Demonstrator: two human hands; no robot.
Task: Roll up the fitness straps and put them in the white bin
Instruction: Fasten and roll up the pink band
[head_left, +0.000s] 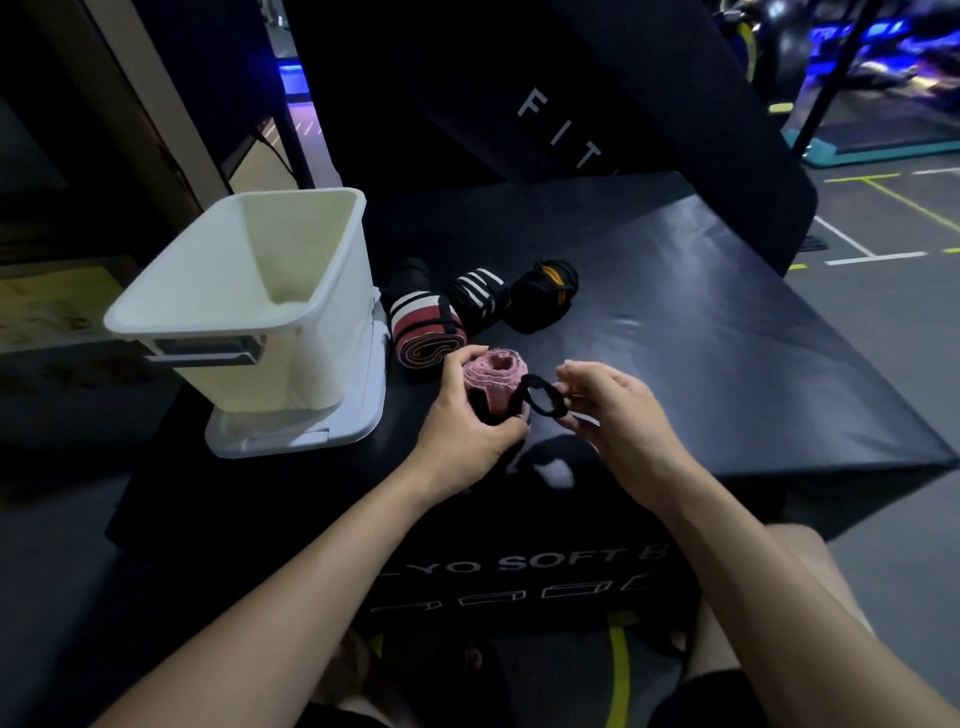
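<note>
My left hand (467, 421) grips a rolled pink fitness strap (493, 376) just above the black soft box (701, 322). My right hand (608, 410) pinches the strap's black loop (543, 397) beside the roll. Three rolled straps lie behind on the box: a red, white and black one (423, 327), a black one with white stripes (478, 291), and a black one with orange marks (545, 291). The white bin (249, 291) stands at the left on its white lid (332, 431); nothing shows inside it.
A dark padded panel with white letters (561, 130) leans behind the box. Gym floor with painted lines (883, 218) lies to the right. My knees and a yellow floor line (618, 670) show below the box's front edge.
</note>
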